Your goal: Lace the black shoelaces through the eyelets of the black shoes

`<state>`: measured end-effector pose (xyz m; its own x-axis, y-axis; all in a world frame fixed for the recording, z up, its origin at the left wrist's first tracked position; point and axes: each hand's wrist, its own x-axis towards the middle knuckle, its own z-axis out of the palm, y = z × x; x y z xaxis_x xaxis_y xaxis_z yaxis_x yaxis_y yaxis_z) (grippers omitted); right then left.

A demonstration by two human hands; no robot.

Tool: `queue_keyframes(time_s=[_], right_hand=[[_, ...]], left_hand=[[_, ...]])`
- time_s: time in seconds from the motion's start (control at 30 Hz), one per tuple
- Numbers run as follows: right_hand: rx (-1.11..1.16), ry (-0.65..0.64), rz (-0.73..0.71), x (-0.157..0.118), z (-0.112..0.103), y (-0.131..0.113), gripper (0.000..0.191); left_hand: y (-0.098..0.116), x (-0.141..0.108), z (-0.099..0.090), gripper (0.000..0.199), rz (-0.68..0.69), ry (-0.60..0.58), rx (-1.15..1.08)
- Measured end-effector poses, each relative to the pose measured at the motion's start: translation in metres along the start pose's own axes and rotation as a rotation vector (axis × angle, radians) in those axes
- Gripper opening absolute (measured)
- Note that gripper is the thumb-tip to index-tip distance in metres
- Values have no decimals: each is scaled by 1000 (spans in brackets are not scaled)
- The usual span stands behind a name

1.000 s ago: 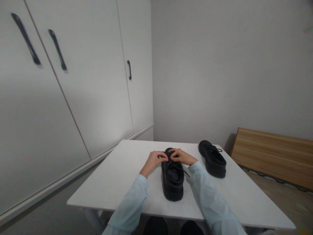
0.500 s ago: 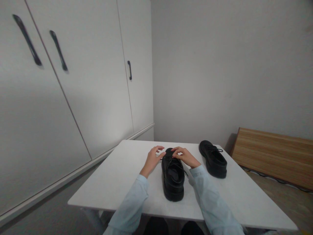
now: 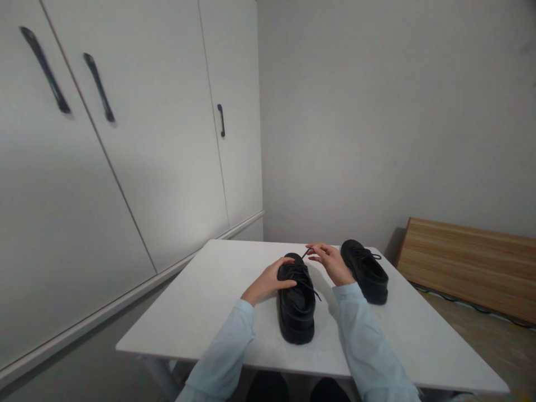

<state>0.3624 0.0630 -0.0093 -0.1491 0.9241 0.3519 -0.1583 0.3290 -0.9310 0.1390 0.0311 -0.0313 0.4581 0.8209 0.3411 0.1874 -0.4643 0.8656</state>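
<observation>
A black lace-up shoe (image 3: 296,321) stands on the white table in front of me, its toe pointing away and its heel nearest me. My left hand (image 3: 270,280) lies against the shoe's left side, thumb and fingers spread over the laced part. Up and to the right of the toe, my right hand (image 3: 329,262) pinches a black shoelace (image 3: 306,253), which runs taut from the shoe. Another lace end hangs loose over the shoe's right side. Farther right, a second black shoe (image 3: 368,273) has its lace looped at the top.
Both shoes rest on a white table (image 3: 188,312). White cupboard doors (image 3: 167,139) with dark handles rise on the left, and a grey wall (image 3: 377,123) stands behind. On the right, a wood-grain board (image 3: 469,262) leans against the wall.
My right hand has moved right and slightly up from the shoe's toe, drawing a lace out. The left hand has come down onto the shoe's laced part.
</observation>
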Motion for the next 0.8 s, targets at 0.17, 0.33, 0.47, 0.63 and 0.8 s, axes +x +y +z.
queue_keyframes(time_s=[0.17,0.33,0.47,0.63,0.8], right_hand=[[140,147,-26,1,-8,-4,30],[357,372,-104,3,-27,-6,34],[394,468,-161,3,-38,-6,37],[444,459,-163,-1,-34,-9,40],[268,247,-89,-6,-28,-12,37]], left_hand=[[2,0,-2,60,-9,-8,9],[1,0,-3,58,-4,-15,19],[-1,0,-4,56,-12,-17,34],[-2,0,-4,56,-8,-15,62],[-2,0,-3,54,22,-20,64]])
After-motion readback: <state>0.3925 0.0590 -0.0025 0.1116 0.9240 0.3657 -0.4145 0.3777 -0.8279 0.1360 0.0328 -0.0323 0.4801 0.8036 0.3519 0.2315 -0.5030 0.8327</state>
